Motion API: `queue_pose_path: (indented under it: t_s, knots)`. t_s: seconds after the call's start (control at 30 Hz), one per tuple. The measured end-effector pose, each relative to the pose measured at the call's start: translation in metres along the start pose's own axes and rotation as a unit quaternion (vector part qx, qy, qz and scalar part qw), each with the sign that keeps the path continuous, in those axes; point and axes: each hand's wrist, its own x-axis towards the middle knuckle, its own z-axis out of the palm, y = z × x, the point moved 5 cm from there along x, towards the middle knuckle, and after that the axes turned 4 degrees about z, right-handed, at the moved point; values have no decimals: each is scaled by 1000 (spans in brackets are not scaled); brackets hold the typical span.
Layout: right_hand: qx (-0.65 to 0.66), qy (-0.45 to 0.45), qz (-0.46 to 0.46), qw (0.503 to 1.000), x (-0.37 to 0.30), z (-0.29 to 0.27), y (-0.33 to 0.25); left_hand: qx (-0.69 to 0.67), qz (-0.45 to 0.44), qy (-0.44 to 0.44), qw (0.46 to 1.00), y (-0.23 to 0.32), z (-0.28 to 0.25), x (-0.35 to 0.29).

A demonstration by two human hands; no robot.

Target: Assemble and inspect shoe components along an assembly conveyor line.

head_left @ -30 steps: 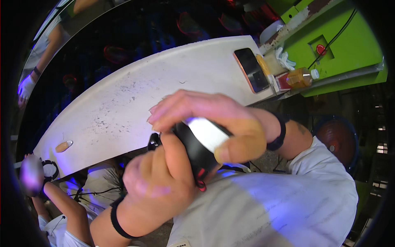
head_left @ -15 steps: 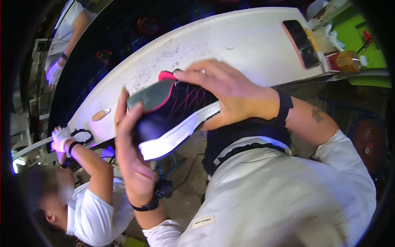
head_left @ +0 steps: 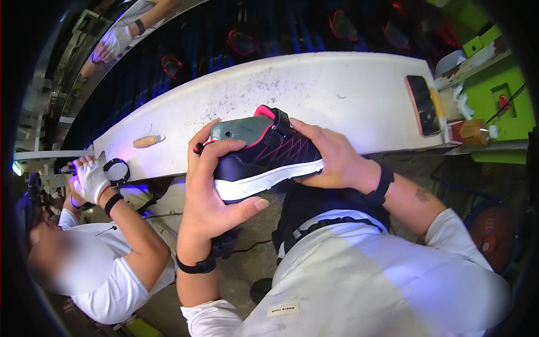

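A black sneaker (head_left: 283, 153) with pink lining, pink stitching and a white sole is held between my two hands, above the near edge of the white bench. Inside its opening sits a smooth grey-green shoe last (head_left: 240, 129). My left hand (head_left: 210, 196) is closed around the heel end, fingers over the collar and thumb under the sole. The toe end is gripped by my right hand (head_left: 339, 160), with its thumb side near the strap. Both wrists wear black bands. The sneaker's far side is hidden.
On the white bench (head_left: 314, 84) lie a phone (head_left: 424, 106) and a small tan-handled tool (head_left: 147, 141). At right stands a bottle (head_left: 476, 133). Beyond runs a dark line carrying red-rimmed pieces (head_left: 242, 41). A co-worker's gloved hand (head_left: 92, 181) is at left.
The sneaker has turned, so its strap and more of the side now show. My left thumb has come out beneath the sole. The whole view has shifted, revealing more of the dark line.
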Motion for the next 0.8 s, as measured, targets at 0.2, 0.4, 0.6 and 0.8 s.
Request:
queue_pose_path:
  t_s: [0.2,0.4,0.6,0.8]
  knots:
    - [-19,43,-21,999,-9,-27,1,-1,71,-52,996,25,11,15]
    - [-111,-12,20,994,-17,-44,16,35,67,-54,996,29,39,19]
    - [384,-31,248,889,-31,-72,15,-500,-30,104,859,-12,19,43]
    - [-319,292,-100,896,98,-293,-95,-284,-198,57,936,-109,54,103]
